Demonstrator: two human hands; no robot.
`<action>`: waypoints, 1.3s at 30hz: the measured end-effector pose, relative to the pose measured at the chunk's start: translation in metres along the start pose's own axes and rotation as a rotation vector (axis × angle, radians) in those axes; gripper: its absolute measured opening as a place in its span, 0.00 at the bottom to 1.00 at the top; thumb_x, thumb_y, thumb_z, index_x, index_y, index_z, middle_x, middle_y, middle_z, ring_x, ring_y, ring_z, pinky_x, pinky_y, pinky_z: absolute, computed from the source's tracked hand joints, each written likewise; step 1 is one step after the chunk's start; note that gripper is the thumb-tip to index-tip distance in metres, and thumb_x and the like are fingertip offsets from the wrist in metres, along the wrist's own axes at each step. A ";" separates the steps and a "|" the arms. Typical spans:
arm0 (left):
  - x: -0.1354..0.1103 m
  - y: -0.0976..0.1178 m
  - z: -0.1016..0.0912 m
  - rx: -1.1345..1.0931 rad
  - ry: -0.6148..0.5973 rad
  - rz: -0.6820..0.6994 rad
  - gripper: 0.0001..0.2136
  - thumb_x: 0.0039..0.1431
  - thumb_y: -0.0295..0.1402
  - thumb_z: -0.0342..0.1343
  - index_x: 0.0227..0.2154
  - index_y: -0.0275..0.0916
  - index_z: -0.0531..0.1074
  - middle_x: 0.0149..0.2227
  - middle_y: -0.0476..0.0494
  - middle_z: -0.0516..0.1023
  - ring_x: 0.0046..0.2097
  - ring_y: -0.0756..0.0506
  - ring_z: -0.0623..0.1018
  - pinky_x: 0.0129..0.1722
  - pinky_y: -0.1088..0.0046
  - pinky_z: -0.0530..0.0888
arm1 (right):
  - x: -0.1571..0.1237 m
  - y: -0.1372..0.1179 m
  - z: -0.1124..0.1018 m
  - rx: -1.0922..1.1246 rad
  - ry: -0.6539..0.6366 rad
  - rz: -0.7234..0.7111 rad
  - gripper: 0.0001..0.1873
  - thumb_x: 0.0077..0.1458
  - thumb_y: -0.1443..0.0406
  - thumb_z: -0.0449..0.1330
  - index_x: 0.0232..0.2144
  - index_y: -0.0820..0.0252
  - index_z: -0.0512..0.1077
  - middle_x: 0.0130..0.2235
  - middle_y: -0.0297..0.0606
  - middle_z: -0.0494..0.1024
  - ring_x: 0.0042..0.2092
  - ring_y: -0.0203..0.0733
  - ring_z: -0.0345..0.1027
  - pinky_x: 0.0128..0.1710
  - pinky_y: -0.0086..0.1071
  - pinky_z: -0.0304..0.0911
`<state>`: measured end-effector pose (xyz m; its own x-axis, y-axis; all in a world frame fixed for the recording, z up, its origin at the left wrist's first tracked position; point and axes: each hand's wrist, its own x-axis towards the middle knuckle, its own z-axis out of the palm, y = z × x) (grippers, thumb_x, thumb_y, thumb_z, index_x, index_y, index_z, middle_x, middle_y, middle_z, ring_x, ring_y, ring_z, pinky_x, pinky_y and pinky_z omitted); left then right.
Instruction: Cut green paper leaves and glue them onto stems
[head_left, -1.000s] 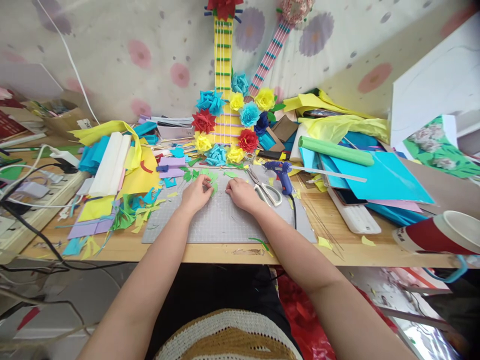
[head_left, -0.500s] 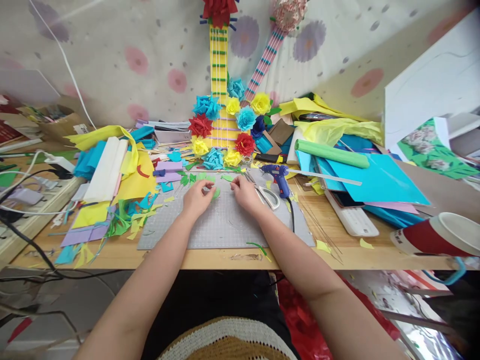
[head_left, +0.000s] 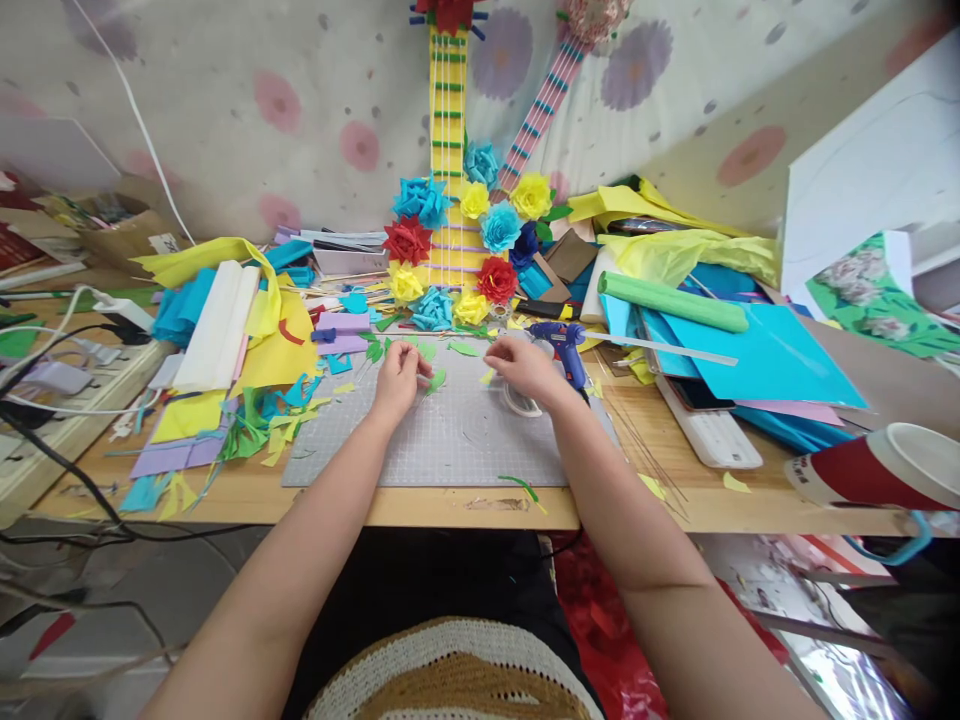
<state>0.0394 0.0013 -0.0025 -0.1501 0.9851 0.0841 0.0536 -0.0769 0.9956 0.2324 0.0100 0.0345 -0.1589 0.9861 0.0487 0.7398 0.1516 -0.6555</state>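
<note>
My left hand (head_left: 400,378) is closed in a pinch over the grey cutting mat (head_left: 450,455). A green paper leaf (head_left: 436,381) pokes out from its fingertips. To the right, my right hand (head_left: 526,370) hovers above the scissors (head_left: 519,402), its fingers bent together; whatever they pinch, if anything, is hidden. The scissors' blades are covered by the hand, and part of the loops shows below it. Just beyond the right hand lies a blue glue gun (head_left: 562,345). Another green leaf (head_left: 463,348) rests on the mat between the hands.
A yellow paper guitar (head_left: 448,120) with paper flowers leans at the back. Crepe paper rolls (head_left: 214,325) and scraps crowd the left. Coloured sheets (head_left: 780,355), a green roll (head_left: 671,302) and a paper cup (head_left: 877,468) stand right. A power strip (head_left: 90,420) with cables borders the left.
My right hand has moved right, away from the left hand, and now covers part of the scissors and glue gun. My left hand still pinches the green leaf. The view has shifted slightly.
</note>
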 end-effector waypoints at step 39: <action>-0.006 0.000 -0.003 0.295 0.039 0.139 0.05 0.57 0.33 0.47 0.27 0.40 0.62 0.24 0.51 0.66 0.28 0.50 0.67 0.30 0.74 0.62 | 0.039 0.001 0.022 -0.357 0.146 -0.136 0.17 0.50 0.71 0.51 0.44 0.58 0.68 0.38 0.40 0.78 0.41 0.45 0.70 0.38 0.34 0.60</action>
<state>0.0372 -0.0050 -0.0026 -0.1589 0.9612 0.2255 0.3594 -0.1564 0.9200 0.2127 0.0469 0.0185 -0.1958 0.9507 0.2404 0.9030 0.2704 -0.3340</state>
